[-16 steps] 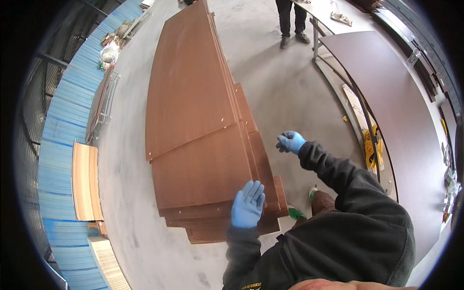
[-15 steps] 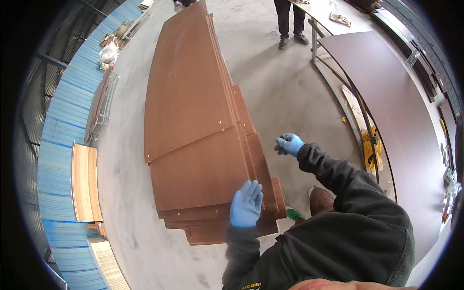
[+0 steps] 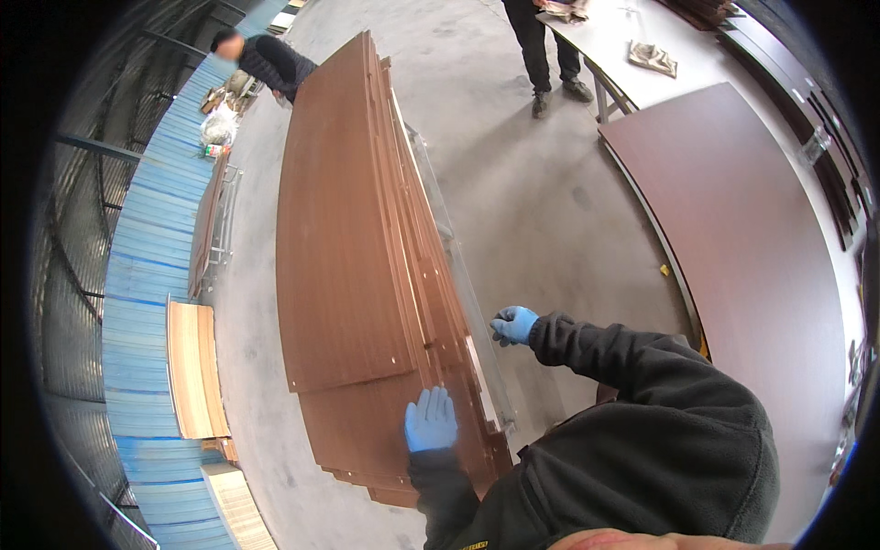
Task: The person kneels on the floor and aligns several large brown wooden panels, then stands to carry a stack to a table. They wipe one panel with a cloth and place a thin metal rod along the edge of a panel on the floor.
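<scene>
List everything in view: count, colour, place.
Stack of boards: one, brown, centre
Large board: one, purplish brown, on the table at right
Table: one, white, right
Crumpled cloth: at least one, beige, far part of table
Dark strips: several, dark brown, far right
Pale stacks: two, tan, lower left
Wall: one, blue, left
Bag: one, whitish, far left
Floor: one, grey, throughout
Other people: two, dark clothes, far end
Left hand: one, blue-gloved, at stack's near end
Right hand: one, blue-gloved, right of stack
Sleeves: two, black, lower middle
</scene>
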Action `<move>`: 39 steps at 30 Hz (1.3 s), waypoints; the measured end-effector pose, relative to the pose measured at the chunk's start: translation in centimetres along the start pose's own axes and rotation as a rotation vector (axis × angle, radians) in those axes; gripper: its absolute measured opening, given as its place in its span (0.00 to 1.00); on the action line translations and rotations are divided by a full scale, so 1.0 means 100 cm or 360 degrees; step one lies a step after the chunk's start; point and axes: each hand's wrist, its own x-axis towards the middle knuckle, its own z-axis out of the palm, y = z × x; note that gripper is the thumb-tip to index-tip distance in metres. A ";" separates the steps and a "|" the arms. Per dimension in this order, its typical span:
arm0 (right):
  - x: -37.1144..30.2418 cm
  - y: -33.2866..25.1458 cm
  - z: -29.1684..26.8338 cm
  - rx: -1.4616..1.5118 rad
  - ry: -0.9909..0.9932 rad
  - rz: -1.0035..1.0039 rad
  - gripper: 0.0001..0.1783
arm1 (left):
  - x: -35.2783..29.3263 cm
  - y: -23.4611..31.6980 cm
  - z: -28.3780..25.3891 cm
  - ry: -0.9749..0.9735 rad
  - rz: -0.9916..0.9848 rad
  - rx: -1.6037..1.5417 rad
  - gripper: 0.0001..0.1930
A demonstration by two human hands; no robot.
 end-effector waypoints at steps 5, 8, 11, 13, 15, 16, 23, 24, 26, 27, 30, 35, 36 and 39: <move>0.058 -0.045 -0.014 0.0038 -0.0053 -0.0007 0.20 | 0.029 0.001 0.026 0.0071 -0.0050 -0.0123 0.32; 0.103 -0.072 -0.013 0.0039 -0.0045 -0.0051 0.20 | 0.057 0.005 0.038 0.0067 -0.0108 -0.0144 0.31; 0.148 -0.105 -0.017 0.0036 0.0015 -0.0089 0.21 | 0.094 0.009 0.050 0.0023 -0.0242 -0.0212 0.31; 0.172 -0.129 -0.021 -0.0040 0.0083 -0.0076 0.21 | 0.123 0.014 0.062 -0.0042 -0.0374 -0.0337 0.30; 0.196 -0.153 -0.021 -0.0020 0.0100 -0.0158 0.19 | 0.155 0.024 0.081 -0.0131 -0.0586 -0.0670 0.30; 0.212 -0.167 -0.026 -0.0015 0.0117 -0.0196 0.19 | 0.173 0.029 0.094 -0.0201 -0.0950 -0.1366 0.30; 0.325 -0.227 -0.043 -0.0059 0.0062 -0.0127 0.24 | 0.300 0.044 0.199 -0.0420 -0.1051 -0.1745 0.31; 0.344 -0.233 -0.044 -0.0029 0.0012 -0.0116 0.24 | 0.314 0.042 0.212 -0.0432 -0.0888 -0.1540 0.31; 0.384 -0.246 -0.046 0.0071 -0.0118 -0.0070 0.24 | 0.341 0.037 0.236 -0.0270 -0.0395 -0.0826 0.31; 0.403 -0.254 -0.048 0.0181 -0.0176 -0.0048 0.23 | 0.356 0.034 0.248 -0.0313 -0.0156 -0.0473 0.31; 0.446 -0.279 -0.048 0.0385 -0.0226 0.0140 0.19 | 0.396 0.033 0.276 -0.0048 -0.0122 -0.0684 0.31; 0.473 -0.331 -0.051 0.0116 -0.0363 0.0365 0.20 | 0.432 0.038 0.292 0.0047 0.0075 -0.0839 0.30; 0.474 -0.340 -0.051 0.0032 -0.0383 0.0412 0.21 | 0.434 0.039 0.294 0.0122 0.0113 -0.0887 0.30; 0.478 -0.354 -0.047 -0.0060 -0.0458 0.0531 0.23 | 0.433 0.041 0.302 0.0309 0.0204 -0.0995 0.30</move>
